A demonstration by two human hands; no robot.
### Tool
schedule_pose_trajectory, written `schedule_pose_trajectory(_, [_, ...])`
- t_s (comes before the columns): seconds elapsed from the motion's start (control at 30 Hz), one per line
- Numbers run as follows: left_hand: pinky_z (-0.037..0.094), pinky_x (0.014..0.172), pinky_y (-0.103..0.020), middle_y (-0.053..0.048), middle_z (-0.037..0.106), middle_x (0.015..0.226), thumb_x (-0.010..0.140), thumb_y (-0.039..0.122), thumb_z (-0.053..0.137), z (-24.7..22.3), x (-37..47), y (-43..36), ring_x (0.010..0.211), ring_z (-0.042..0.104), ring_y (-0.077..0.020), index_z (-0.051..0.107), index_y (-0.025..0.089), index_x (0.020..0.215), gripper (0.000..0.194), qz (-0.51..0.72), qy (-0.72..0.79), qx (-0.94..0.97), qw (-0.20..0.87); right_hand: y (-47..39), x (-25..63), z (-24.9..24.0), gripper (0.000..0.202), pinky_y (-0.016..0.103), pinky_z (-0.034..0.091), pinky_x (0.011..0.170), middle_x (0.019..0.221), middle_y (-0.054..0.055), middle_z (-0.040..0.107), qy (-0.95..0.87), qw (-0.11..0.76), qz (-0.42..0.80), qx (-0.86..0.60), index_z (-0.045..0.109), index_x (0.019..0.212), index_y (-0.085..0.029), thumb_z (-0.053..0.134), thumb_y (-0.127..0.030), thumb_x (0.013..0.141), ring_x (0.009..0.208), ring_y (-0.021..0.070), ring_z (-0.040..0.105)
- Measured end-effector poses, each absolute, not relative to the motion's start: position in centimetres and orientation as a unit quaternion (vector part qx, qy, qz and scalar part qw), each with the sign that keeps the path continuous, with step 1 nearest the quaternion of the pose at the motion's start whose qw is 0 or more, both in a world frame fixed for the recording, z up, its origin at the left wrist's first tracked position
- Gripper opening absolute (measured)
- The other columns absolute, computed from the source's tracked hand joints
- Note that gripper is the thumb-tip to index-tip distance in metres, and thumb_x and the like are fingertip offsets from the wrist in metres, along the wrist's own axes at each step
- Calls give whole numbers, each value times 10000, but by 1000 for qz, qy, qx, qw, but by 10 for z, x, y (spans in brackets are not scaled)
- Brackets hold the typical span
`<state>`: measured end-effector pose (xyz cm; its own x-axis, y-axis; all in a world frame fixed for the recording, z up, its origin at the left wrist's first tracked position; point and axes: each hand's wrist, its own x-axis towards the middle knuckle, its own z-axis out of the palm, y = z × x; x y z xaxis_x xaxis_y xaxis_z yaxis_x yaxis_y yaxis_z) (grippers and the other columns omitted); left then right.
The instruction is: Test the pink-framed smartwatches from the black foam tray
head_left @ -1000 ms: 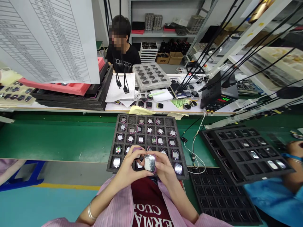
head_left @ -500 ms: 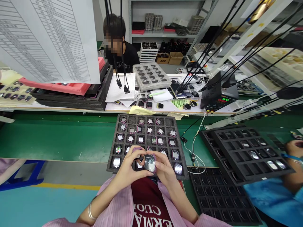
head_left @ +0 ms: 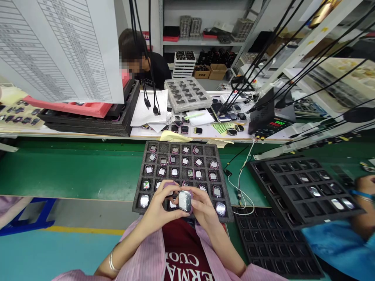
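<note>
Between both hands I hold a smartwatch body (head_left: 184,201) with a purple edge, its screen facing up and lit pale. My left hand (head_left: 162,201) grips it from the left, thumb along the lower edge and fingers curled over the top. From the right, my right hand (head_left: 202,205) closes on the other side, fingers at its edge. Under my hands lies a dark foam tray (head_left: 179,147) with rows of similar watches in its compartments, many with bright screens. My fingers hide part of its lower middle rows.
Dark trays of watches (head_left: 310,187) stand at the right, beside a co-worker's blue sleeve (head_left: 336,242). A white cable (head_left: 249,195) lies right of my tray. Black cables (head_left: 149,78) hang over the shelf, near a power supply (head_left: 272,117). Another person (head_left: 155,66) sits opposite.
The held watch's screen has turned from dark to pale and bright. My hands have barely moved. The person opposite has leaned to the left with head lowered.
</note>
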<state>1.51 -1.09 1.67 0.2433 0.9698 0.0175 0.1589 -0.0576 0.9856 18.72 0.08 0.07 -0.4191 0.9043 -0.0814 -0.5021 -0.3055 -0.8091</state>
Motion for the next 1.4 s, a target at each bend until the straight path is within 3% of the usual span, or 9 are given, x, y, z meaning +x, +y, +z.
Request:
schedule_pose_trajectory(0.13, [409, 1010, -438, -96, 498, 1222, 686, 289, 808, 18, 13, -8, 1239, 452, -304, 626, 264, 1094, 448, 390, 484, 617, 482, 2, 190, 6, 417, 401, 523, 809, 966, 79, 726, -375, 422, 776, -282, 632, 1234, -276, 686, -390, 836, 898, 274, 680])
schedule_pose_trajectory(0.33, [442, 987, -422, -82, 475, 1219, 709, 260, 784, 17, 14, -8, 1210, 477, -293, 618, 280, 1108, 432, 376, 506, 629, 454, 3, 196, 7, 410, 389, 516, 866, 1092, 79, 690, -382, 390, 771, -328, 593, 1281, -269, 654, -359, 885, 997, 256, 658])
schedule_pose_trajectory(0.53, [520, 781, -306, -73, 483, 1239, 661, 259, 829, 8, 9, -9, 1055, 558, -240, 357, 326, 1347, 835, 439, 478, 510, 564, 0, 196, 8, 412, 413, 559, 813, 1201, 102, 653, -358, 410, 777, -316, 557, 1325, -279, 595, -392, 931, 954, 260, 680])
schedule_pose_trajectory(0.63, [510, 725, -264, -62, 518, 1156, 738, 272, 765, 7, 3, -6, 954, 570, -192, 344, 300, 1343, 738, 470, 469, 445, 601, 0, 195, 13, 376, 383, 578, 761, 1173, 98, 671, -359, 421, 776, -303, 579, 1306, -276, 586, -361, 940, 947, 257, 686])
schedule_pose_trajectory(0.73, [499, 780, -265, -47, 528, 1125, 799, 272, 705, 7, -1, -5, 943, 552, -167, 369, 286, 1319, 619, 473, 475, 417, 613, -1, 194, 18, 371, 368, 583, 747, 1141, 87, 688, -357, 422, 776, -303, 580, 1305, -286, 593, -321, 936, 928, 254, 697])
schedule_pose_trajectory(1.03, [497, 772, -260, -39, 544, 1121, 813, 277, 686, 3, -1, -7, 933, 557, -165, 427, 273, 1263, 520, 462, 482, 407, 624, -1, 192, 21, 375, 369, 593, 756, 1128, 75, 697, -368, 431, 764, -309, 588, 1294, -296, 602, -257, 922, 938, 256, 701])
schedule_pose_trajectory(1.23, [514, 640, -264, -34, 584, 1058, 835, 316, 651, 1, 0, -5, 673, 558, -117, 448, 252, 1236, 454, 474, 484, 390, 624, 1, 194, 21, 412, 418, 554, 881, 1212, 84, 660, -339, 424, 794, -272, 552, 1327, -295, 620, -255, 922, 1079, 264, 649])
schedule_pose_trajectory(1.33, [518, 634, -265, -42, 595, 1054, 838, 321, 648, 0, 0, -4, 685, 578, -125, 458, 241, 1225, 438, 475, 487, 378, 628, 3, 194, 20, 377, 448, 521, 938, 1195, 82, 671, -331, 421, 803, -261, 611, 1249, -279, 680, -260, 880, 1096, 259, 639])
schedule_pose_trajectory(1.4, [519, 635, -263, -48, 598, 1049, 840, 319, 647, 0, 0, -3, 738, 603, -146, 463, 235, 1219, 430, 478, 490, 374, 626, 3, 194, 17, 307, 441, 554, 881, 1114, 72, 705, -336, 429, 798, -258, 672, 1130, -276, 734, -266, 830, 1048, 261, 659])
